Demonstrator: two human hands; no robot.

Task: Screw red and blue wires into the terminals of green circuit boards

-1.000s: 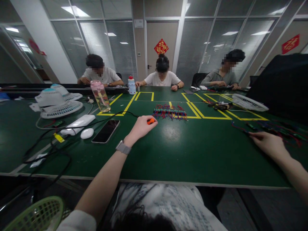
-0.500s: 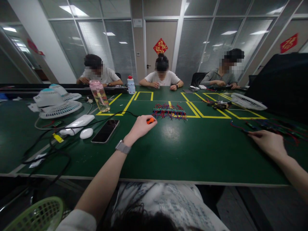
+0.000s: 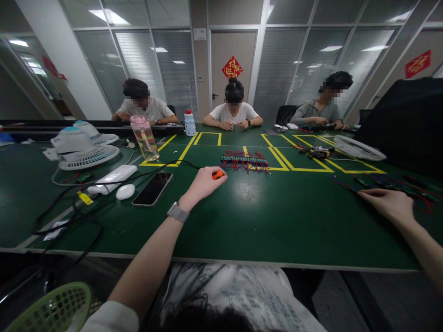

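My left hand point(image 3: 206, 180) is closed around a small orange-and-black object point(image 3: 218, 175), mostly hidden by the fingers, so its kind is unclear. A black cable point(image 3: 180, 161) runs across the table up to this hand. Just beyond it lies a row of small green circuit boards with red and blue wires point(image 3: 244, 161). At the right, my right hand point(image 3: 389, 203) has thumb and fingers pinched together at a thin red-and-blue wire point(image 3: 342, 183). More wired circuit boards point(image 3: 411, 184) lie behind that hand, partly covered by it.
On the green table point(image 3: 277, 221) at left are a phone point(image 3: 152, 189), a white case point(image 3: 125, 192), a power strip point(image 3: 112, 179), fans point(image 3: 86, 154) and a pink-lidded bottle point(image 3: 145, 140). Tools point(image 3: 314, 151) lie at right. Three people sit opposite. A green basket point(image 3: 65, 304) stands below the edge.
My view has shifted very slightly. Both of my hands keep nearly the same place and grip. The person opposite in the middle has brought their hands together.
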